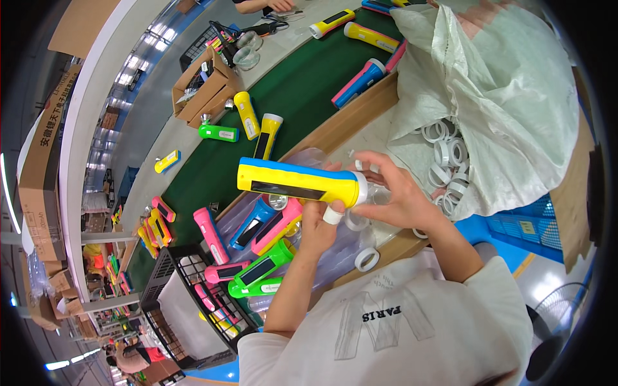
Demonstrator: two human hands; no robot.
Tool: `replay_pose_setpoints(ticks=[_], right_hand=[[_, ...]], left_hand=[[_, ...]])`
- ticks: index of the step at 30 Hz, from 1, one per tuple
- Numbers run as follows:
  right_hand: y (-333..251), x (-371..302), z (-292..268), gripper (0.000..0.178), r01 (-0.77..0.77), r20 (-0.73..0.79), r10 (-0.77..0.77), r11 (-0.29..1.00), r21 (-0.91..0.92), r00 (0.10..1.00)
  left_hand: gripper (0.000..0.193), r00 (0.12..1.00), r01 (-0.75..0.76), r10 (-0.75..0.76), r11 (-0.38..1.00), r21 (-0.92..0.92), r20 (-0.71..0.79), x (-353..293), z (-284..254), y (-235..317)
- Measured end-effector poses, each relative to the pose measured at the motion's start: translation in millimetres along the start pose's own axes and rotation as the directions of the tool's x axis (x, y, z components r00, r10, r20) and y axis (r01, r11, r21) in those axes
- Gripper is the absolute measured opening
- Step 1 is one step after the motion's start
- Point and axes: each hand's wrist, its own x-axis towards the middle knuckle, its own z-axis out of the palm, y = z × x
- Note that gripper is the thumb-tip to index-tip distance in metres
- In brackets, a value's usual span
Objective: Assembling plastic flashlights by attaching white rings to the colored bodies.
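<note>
A yellow and blue flashlight (290, 181) with a dark strip along its side lies level in front of me. My left hand (317, 226) is closed on it from below, near its head end, and a white band wraps one finger. My right hand (402, 196) curls around the white ring (362, 187) at the flashlight's right end, thumb and forefinger on either side. Something clear shows behind these fingers, too hidden to name. Below and left of my left hand lie several flashlights: a pink and yellow one (278, 225), a blue one (252, 223) and a green one (261, 264).
A white woven sack (489, 116) at right spills white rings (457, 152). One loose ring (367, 258) lies near me. More flashlights rest on the green belt (212, 167) beyond a wooden edge. A black crate (168, 273) stands at left, a cardboard box (209, 90) farther off. Another person's hand (280, 5) shows at top.
</note>
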Motion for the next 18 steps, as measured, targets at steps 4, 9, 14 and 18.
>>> replay_pose_setpoints(ticks=[4,9,14,18], right_hand=[[15.6,-2.5,25.2,0.055,0.072,-0.101,-0.027,0.874,0.480,0.995],[16.4,0.1,44.5,0.047,0.022,-0.202,0.101,0.848,0.529,0.974],[8.6,10.6,26.5,0.042,-0.122,-0.184,0.262,0.827,0.549,0.947],[0.0,7.3,22.7,0.037,0.072,-0.104,-0.057,0.987,0.146,0.993]], left_hand=[[0.059,0.993,-0.122,0.122,0.992,0.032,0.004,-6.3,15.8,-13.6],[0.074,0.992,0.026,-0.019,0.998,0.052,-0.123,-18.8,7.5,-30.5],[0.082,0.994,0.012,-0.028,0.988,-0.152,-0.106,-49.5,-36.9,56.7],[0.054,0.987,0.094,-0.160,0.699,0.709,0.027,-39.7,-31.4,98.6]])
